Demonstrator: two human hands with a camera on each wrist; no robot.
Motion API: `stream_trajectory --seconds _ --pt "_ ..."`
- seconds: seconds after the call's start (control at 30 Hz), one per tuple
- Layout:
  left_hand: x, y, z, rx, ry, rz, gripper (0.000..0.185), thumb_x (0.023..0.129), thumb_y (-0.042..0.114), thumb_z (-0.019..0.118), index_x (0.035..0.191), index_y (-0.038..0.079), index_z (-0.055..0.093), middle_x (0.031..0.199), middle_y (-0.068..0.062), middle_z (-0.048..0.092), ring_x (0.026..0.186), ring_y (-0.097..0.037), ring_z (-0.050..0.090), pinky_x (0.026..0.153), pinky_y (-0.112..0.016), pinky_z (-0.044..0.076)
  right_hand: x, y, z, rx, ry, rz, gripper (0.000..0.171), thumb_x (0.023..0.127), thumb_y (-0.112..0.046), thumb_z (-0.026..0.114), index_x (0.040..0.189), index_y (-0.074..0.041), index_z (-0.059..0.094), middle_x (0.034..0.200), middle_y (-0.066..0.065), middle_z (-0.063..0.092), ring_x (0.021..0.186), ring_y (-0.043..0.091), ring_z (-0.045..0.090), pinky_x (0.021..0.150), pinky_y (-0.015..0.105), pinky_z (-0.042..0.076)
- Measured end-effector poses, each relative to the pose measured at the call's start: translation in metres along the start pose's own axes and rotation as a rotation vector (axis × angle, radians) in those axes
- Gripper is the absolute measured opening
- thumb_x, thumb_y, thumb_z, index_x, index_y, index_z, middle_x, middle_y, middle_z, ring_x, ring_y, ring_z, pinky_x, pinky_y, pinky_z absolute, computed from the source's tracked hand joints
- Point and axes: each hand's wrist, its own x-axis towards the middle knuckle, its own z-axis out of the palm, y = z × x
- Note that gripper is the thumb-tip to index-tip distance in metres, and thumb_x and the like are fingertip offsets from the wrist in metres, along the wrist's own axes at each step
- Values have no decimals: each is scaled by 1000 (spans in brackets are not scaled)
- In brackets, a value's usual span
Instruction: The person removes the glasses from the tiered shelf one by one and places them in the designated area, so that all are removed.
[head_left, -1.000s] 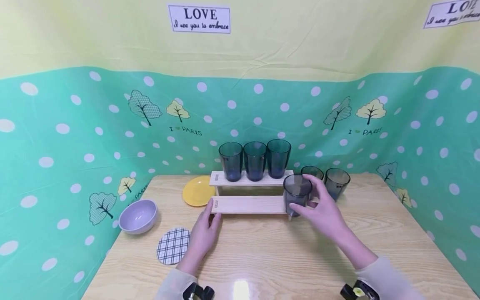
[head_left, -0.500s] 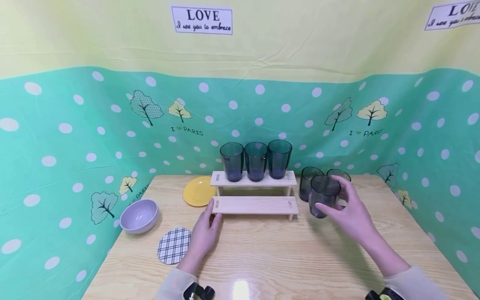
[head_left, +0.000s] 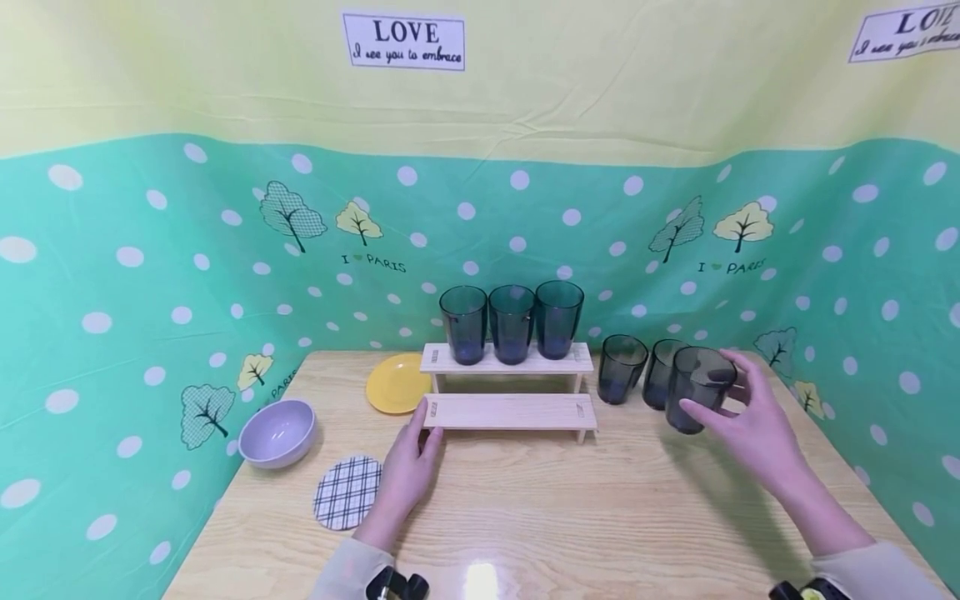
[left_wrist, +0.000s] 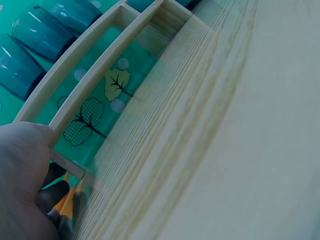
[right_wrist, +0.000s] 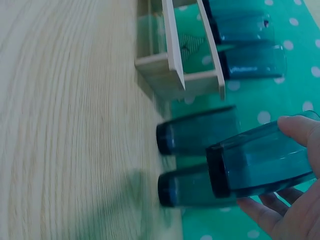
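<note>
The right hand (head_left: 757, 429) grips a tilted dark tumbler (head_left: 697, 387) just above the worktop (head_left: 570, 508) beside two others, apparently mid-transfer, needing a level set-down, while the left hand (head_left: 405, 475) rests relaxed against the wooden rack (head_left: 510, 410).

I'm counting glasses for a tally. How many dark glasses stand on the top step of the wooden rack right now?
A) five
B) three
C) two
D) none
B: three dark glasses stand in a row on the upper step of the wooden rack; its lower step is bare.
</note>
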Motion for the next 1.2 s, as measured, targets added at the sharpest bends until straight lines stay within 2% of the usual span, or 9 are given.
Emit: stream_trajectory --seconds 0.13,0.33,0.4,0.47,0.53,0.6,1.2 --pt "0 0 0 -1 2 3 66 117 33 58 175 13 32 161 -32 51 147 -50 51 124 -64 40 4 10 -9 -33 28 32 106 98 -37 88 175 -11 21 148 30 51 134 57 54 71 10 48" --pt "-1 0 0 -6 -1 1 67 117 32 58 176 14 31 161 -32 51 147 -50 51 124 -65 40 14 26 -20 -50 34 95 110 99 -44 85 177 -13 14 158 40 37 137 65 47 66 17 49" --pt "-1 0 0 5 5 9 67 117 32 58 175 13 32 161 -32 51 147 -51 52 124 -65 40 18 31 -22 -46 34 107 111 100 -45 84 177 -12 11 163 42 31 138 67 45 73 29 56" --pt "-1 0 1 14 12 14 66 117 32 58 175 12 33 161 -32 51 147 -50 51 124 -65 40 23 36 -23 -46 39 116 112 100 -46 83 178 -13 9 166 42 28 139 67 43 83 48 59" --pt "-1 -1 1 24 19 18 65 117 33 58 174 12 34 161 -32 52 147 -50 52 124 -64 40 28 41 -24 -46 40 128 113 101 -47 82 178 -13 7 169 42 23 139 68 41 90 67 54" --pt "-1 -1 2 25 21 18 65 117 33 57 174 12 34 162 -31 51 148 -50 51 124 -64 39 33 45 -24 -52 45 139 114 101 -48 81 178 -12 5 170 42 21 140 69 41 96 77 48" --pt "-1 -1 2 18 11 16 65 118 33 57 175 13 33 161 -31 51 147 -50 51 124 -64 40 52 74 -15 -59 59 202 113 103 -47 80 177 -7 4 173 43 13 143 72 34 108 85 39"
